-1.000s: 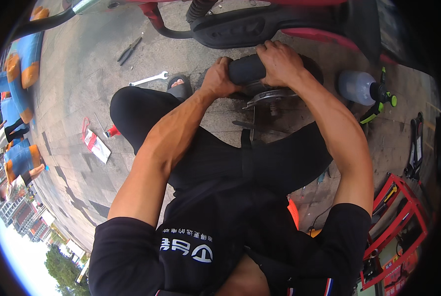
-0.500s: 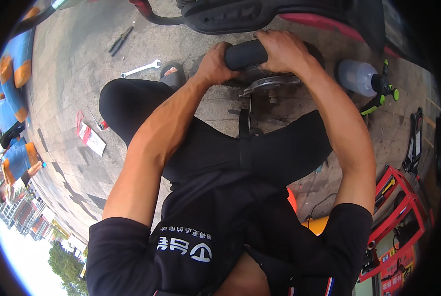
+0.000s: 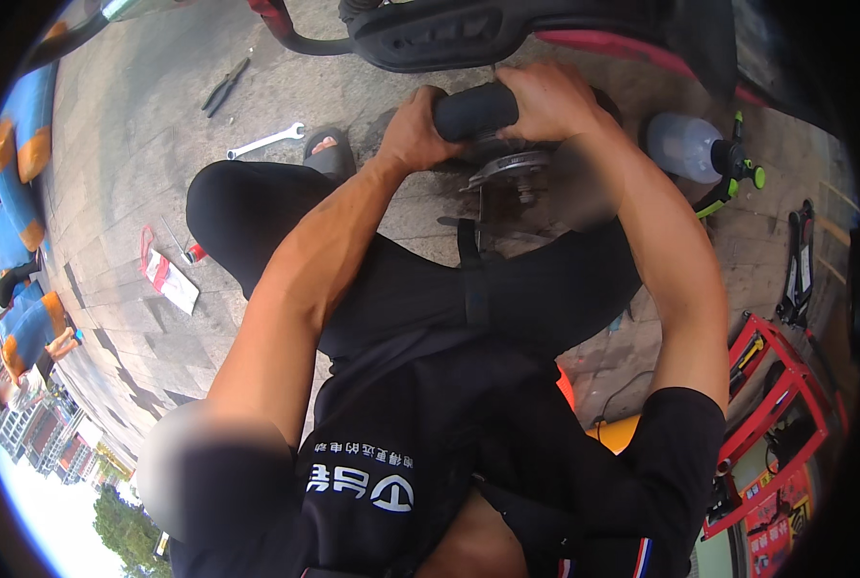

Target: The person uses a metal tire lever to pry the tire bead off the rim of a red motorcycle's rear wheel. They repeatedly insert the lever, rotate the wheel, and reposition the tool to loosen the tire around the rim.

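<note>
Between my knees stands a wheel with a black tyre (image 3: 475,111), at the top middle of the head view. My left hand (image 3: 417,133) is closed round the tyre's left side. On its right side, my right hand (image 3: 552,101) grips it, fingers over the far edge. Below the tyre a silver metal disc (image 3: 510,166) shows, with a threaded axle end beneath it; part of the wheel is hidden behind my right forearm and a blurred patch. Just beyond my hands is the black and red underside of a vehicle (image 3: 440,37).
On the paved ground at left lie pliers (image 3: 226,88), a wrench (image 3: 265,142), a screwdriver (image 3: 193,253) and a red-and-white packet (image 3: 171,281). A pump spray bottle (image 3: 684,147) stands at right, near a black folded tool (image 3: 799,265) and a red metal rack (image 3: 781,390).
Both hands keep their hold on the tyre. The whole view has shifted slightly, so the ground items and the tyre sit a little further left.
</note>
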